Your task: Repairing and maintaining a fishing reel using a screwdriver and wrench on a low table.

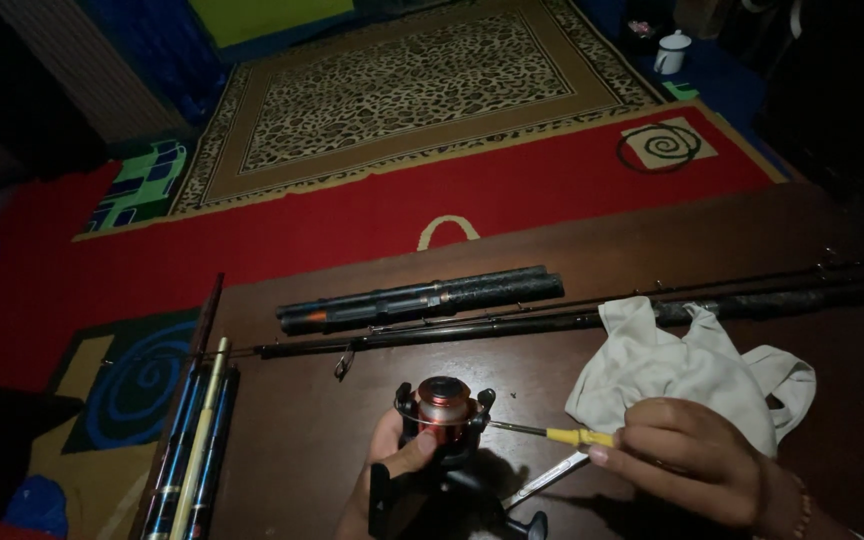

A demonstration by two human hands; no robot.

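The fishing reel (444, 420), a spinning reel with a reddish-copper spool and dark body, sits close to the near edge of the tabletop (652, 240), roughly at its middle, held upright with the spool facing up. The left hand (392, 470) grips it from below, fingers wrapped and clamped around the reel's body and stem, the thumb pressed against the side just under the spool. The right hand (687, 455) pinches a small screwdriver (552, 434) with a yellow handle, fingers closed tightly on that handle, and the thin metal shaft runs leftward until its tip meets the side of the reel beside the spool. By the look of it, the step in hand is working a small screw or fitting on the reel's side; the next move would seem to call for keeping the tip seated squarely while the left hand holds the reel steady against the turning. A crumpled white cloth (692, 370) lies just behind the right hand, touching a long dark fishing rod (512, 328) that stretches across the tabletop from left to right. Behind that lies a shorter dark rod section (422, 298) with an orange band. A bundle of thin rods (197, 440), blue and yellow, runs along the left edge. A silvery metal piece (547, 480) lies under the screwdriver near the front edge. Beyond the tabletop the floor carries a red carpet (352, 215) and a leopard-patterned rug (412, 85), with a white mug (670, 52) at the far right. No packages, labels or signs can be made out in the dim light.
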